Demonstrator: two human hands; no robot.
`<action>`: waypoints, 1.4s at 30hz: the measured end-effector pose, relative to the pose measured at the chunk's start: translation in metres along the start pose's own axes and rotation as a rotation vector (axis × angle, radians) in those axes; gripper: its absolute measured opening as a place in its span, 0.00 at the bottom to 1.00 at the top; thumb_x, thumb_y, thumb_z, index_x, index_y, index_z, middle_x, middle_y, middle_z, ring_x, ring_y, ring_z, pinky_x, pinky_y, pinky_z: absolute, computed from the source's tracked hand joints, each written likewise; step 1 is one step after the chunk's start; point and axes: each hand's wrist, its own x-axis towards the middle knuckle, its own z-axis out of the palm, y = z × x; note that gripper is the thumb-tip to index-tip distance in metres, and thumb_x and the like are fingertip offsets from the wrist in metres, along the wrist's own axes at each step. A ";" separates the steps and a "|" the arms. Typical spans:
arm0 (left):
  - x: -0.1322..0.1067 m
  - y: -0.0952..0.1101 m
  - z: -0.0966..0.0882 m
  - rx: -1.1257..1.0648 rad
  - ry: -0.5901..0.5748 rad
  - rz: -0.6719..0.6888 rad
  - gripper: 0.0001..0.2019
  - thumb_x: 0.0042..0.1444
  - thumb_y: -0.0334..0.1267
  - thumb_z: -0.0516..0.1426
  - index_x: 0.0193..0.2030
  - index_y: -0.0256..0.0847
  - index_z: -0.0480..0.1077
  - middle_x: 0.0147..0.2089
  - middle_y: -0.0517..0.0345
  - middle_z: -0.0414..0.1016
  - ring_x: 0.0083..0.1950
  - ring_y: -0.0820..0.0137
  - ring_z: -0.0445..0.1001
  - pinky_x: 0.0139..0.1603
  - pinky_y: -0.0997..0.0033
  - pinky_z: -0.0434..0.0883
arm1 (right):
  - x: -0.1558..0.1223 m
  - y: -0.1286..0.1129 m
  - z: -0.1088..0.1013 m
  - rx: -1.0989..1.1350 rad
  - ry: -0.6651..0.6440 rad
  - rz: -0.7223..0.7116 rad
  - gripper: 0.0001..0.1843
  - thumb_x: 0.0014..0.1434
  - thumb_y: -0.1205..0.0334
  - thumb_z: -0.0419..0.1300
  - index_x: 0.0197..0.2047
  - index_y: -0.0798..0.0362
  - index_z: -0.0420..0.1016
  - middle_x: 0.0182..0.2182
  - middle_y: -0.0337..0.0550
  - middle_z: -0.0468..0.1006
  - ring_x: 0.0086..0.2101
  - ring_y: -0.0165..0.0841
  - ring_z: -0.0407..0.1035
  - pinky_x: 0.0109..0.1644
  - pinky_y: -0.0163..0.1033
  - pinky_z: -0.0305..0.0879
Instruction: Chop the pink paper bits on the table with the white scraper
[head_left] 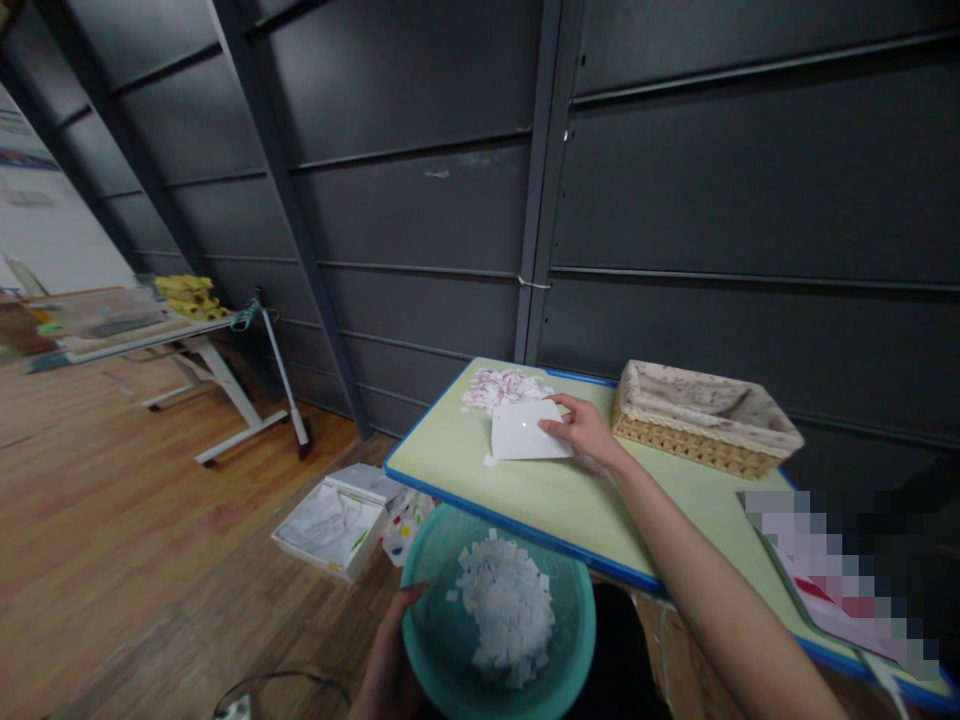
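Head view: left hand (391, 648), cut off at bottom edge, clasps teal basin (576, 600) rim. Right hand (589, 432) rests on white card (521, 433); grip unclear. Card long axis left-right.

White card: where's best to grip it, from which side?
Probably its right edge, coming from the right: the white card lies flat, the right hand rests there, paper scraps crowd its far edge, and the left hand holds the teal basin.
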 end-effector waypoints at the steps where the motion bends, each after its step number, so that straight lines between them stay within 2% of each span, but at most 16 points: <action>1: 0.000 0.000 0.000 -0.004 -0.003 0.003 0.24 0.51 0.37 0.61 0.55 0.29 0.68 0.35 0.48 0.84 0.50 0.50 0.77 0.56 0.52 0.69 | 0.000 0.000 0.000 0.018 -0.002 0.011 0.26 0.46 0.55 0.62 0.47 0.59 0.72 0.28 0.42 0.75 0.23 0.29 0.64 0.23 0.32 0.56; 4: 0.001 -0.001 -0.001 -0.004 0.008 0.001 0.24 0.51 0.37 0.61 0.55 0.29 0.69 0.32 0.49 0.84 0.49 0.50 0.77 0.55 0.51 0.70 | 0.000 0.002 0.001 0.047 -0.011 0.017 0.26 0.45 0.54 0.63 0.46 0.58 0.72 0.29 0.42 0.75 0.24 0.29 0.64 0.23 0.32 0.56; 8: 0.002 0.000 -0.002 -0.041 0.008 -0.008 0.25 0.51 0.38 0.61 0.56 0.34 0.68 0.36 0.49 0.84 0.51 0.51 0.76 0.57 0.49 0.69 | 0.001 0.007 0.004 0.084 -0.048 0.046 0.28 0.44 0.55 0.65 0.48 0.58 0.71 0.29 0.41 0.74 0.23 0.28 0.63 0.24 0.31 0.56; 13: -0.001 0.004 0.000 -0.001 0.038 0.014 0.11 0.50 0.39 0.62 0.38 0.35 0.75 0.29 0.52 0.84 0.51 0.50 0.76 0.57 0.50 0.69 | 0.002 0.011 0.010 0.119 -0.067 0.073 0.29 0.45 0.53 0.65 0.49 0.58 0.70 0.26 0.38 0.73 0.22 0.28 0.62 0.22 0.31 0.54; 15: -0.002 0.007 0.002 -0.006 0.035 0.020 0.09 0.50 0.38 0.62 0.36 0.35 0.75 0.29 0.52 0.84 0.50 0.50 0.77 0.57 0.50 0.69 | 0.002 0.011 0.012 0.122 -0.076 0.068 0.28 0.45 0.53 0.65 0.48 0.57 0.70 0.25 0.37 0.73 0.22 0.28 0.63 0.22 0.31 0.55; 17: -0.002 0.010 0.004 -0.014 0.050 0.016 0.12 0.50 0.37 0.61 0.40 0.33 0.75 0.31 0.50 0.84 0.51 0.50 0.77 0.57 0.49 0.68 | 0.002 0.011 0.013 0.138 -0.099 0.060 0.27 0.45 0.53 0.65 0.47 0.57 0.71 0.25 0.37 0.73 0.22 0.28 0.63 0.23 0.31 0.56; 22: -0.003 0.014 0.010 -0.033 0.073 0.010 0.19 0.50 0.38 0.61 0.48 0.31 0.72 0.38 0.45 0.84 0.52 0.50 0.76 0.58 0.47 0.67 | -0.003 0.006 0.012 0.212 -0.234 0.121 0.26 0.43 0.53 0.67 0.44 0.57 0.71 0.22 0.36 0.72 0.20 0.27 0.63 0.21 0.31 0.54; 25: -0.006 0.013 0.011 -0.023 0.089 0.004 0.17 0.49 0.38 0.62 0.45 0.31 0.73 0.39 0.44 0.84 0.52 0.50 0.76 0.58 0.48 0.67 | -0.007 0.001 0.012 0.236 -0.341 0.164 0.26 0.42 0.53 0.69 0.42 0.57 0.72 0.19 0.35 0.70 0.17 0.26 0.61 0.19 0.30 0.50; 28: -0.007 0.012 0.011 -0.017 0.057 0.049 0.11 0.49 0.37 0.62 0.39 0.33 0.75 0.36 0.46 0.84 0.52 0.50 0.76 0.57 0.50 0.68 | -0.009 -0.002 0.013 0.297 -0.416 0.212 0.27 0.40 0.53 0.70 0.42 0.57 0.72 0.19 0.36 0.72 0.17 0.26 0.62 0.19 0.30 0.52; 30: -0.006 0.011 0.010 -0.019 0.048 0.056 0.08 0.49 0.38 0.62 0.34 0.34 0.75 0.33 0.47 0.84 0.51 0.51 0.76 0.57 0.51 0.68 | -0.007 -0.003 0.014 0.371 -0.356 0.217 0.28 0.39 0.54 0.71 0.43 0.56 0.72 0.21 0.37 0.74 0.19 0.27 0.65 0.21 0.30 0.55; 31: -0.005 0.011 0.010 -0.017 0.048 0.055 0.07 0.49 0.38 0.62 0.32 0.35 0.75 0.31 0.48 0.84 0.51 0.51 0.77 0.57 0.52 0.68 | -0.005 -0.003 0.013 0.414 -0.276 0.208 0.29 0.39 0.54 0.71 0.43 0.56 0.71 0.22 0.38 0.75 0.20 0.28 0.66 0.22 0.31 0.57; 34: -0.003 0.012 0.008 -0.007 0.050 0.047 0.06 0.49 0.37 0.62 0.29 0.37 0.74 0.26 0.53 0.82 0.48 0.53 0.78 0.55 0.53 0.69 | 0.000 -0.001 0.010 0.472 0.072 0.176 0.31 0.39 0.52 0.70 0.45 0.54 0.68 0.22 0.37 0.74 0.21 0.30 0.67 0.21 0.32 0.59; 36: -0.004 0.013 0.008 -0.005 0.050 0.045 0.05 0.49 0.37 0.62 0.30 0.37 0.74 0.25 0.55 0.82 0.45 0.55 0.80 0.54 0.55 0.70 | 0.003 0.001 0.007 0.406 0.243 0.159 0.30 0.40 0.49 0.69 0.45 0.53 0.68 0.20 0.35 0.73 0.18 0.29 0.65 0.18 0.31 0.57; 38: -0.006 0.014 0.008 -0.003 0.060 0.049 0.05 0.49 0.36 0.62 0.30 0.37 0.74 0.25 0.56 0.82 0.41 0.57 0.81 0.53 0.55 0.71 | 0.005 0.005 0.005 0.304 0.310 0.141 0.27 0.42 0.48 0.67 0.42 0.53 0.68 0.18 0.33 0.70 0.16 0.29 0.63 0.16 0.30 0.54; 42: -0.006 0.014 0.008 -0.002 0.087 0.037 0.05 0.49 0.36 0.62 0.28 0.38 0.74 0.23 0.56 0.81 0.39 0.57 0.81 0.51 0.56 0.71 | 0.007 0.016 0.004 0.150 0.291 0.127 0.21 0.45 0.49 0.64 0.38 0.52 0.66 0.16 0.32 0.68 0.14 0.28 0.60 0.15 0.29 0.50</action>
